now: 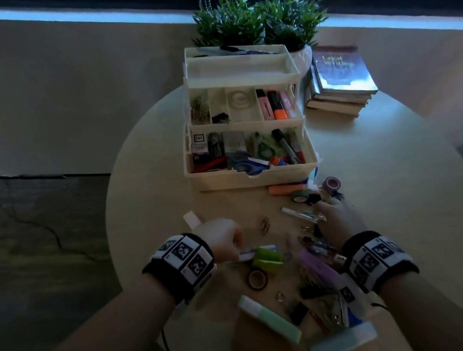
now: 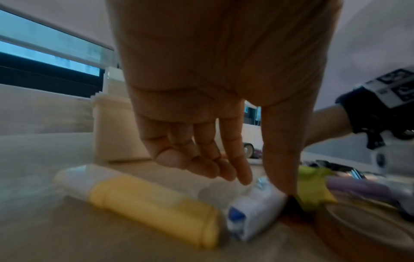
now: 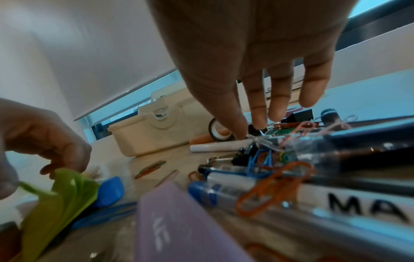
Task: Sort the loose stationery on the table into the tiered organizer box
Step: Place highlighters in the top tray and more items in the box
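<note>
Nearest the viewer, the left hand [image 2: 224, 88] is hanging over a small white-and-blue tube [image 2: 255, 209], whose long axis is running toward the wrist. Its fingers [image 2: 241, 170] and thumb are straddling the tube, spread and gripping nothing. The right hand [image 1: 337, 219], also relaxed and empty, is reaching into clips farther right. Beyond both, the tiered organizer box [image 1: 254, 176] is standing open on the tabletop [image 1: 411, 207].

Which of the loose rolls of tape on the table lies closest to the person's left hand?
The brown tape roll, lying flat just right of the left hand. The green roll and purple roll sit far off, near the organizer box.
</note>
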